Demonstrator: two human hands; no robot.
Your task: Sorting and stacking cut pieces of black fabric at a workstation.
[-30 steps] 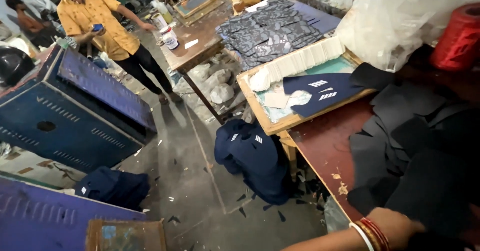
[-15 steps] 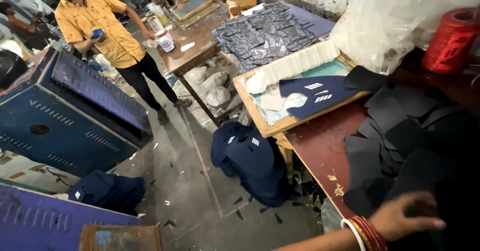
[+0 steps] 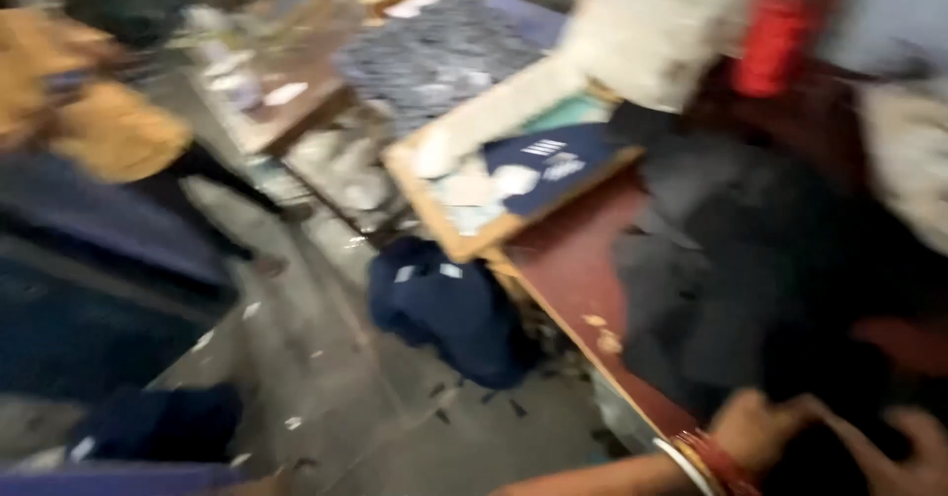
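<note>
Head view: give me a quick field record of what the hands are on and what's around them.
view quality: heavily motion-blurred
left hand: on the dark fabric pieces; grip unclear; bangles on the wrist
right hand: lower right corner, fingers spread over the same dark fabric; grip unclear
surface: reddish table
behind fabric: wooden tray holding a navy piece
far right: red thread spool
floor: navy cloth bundle
other person: yellow shirt, far left

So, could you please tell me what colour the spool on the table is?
Red; the spool shows, blurred, in the head view.
</note>
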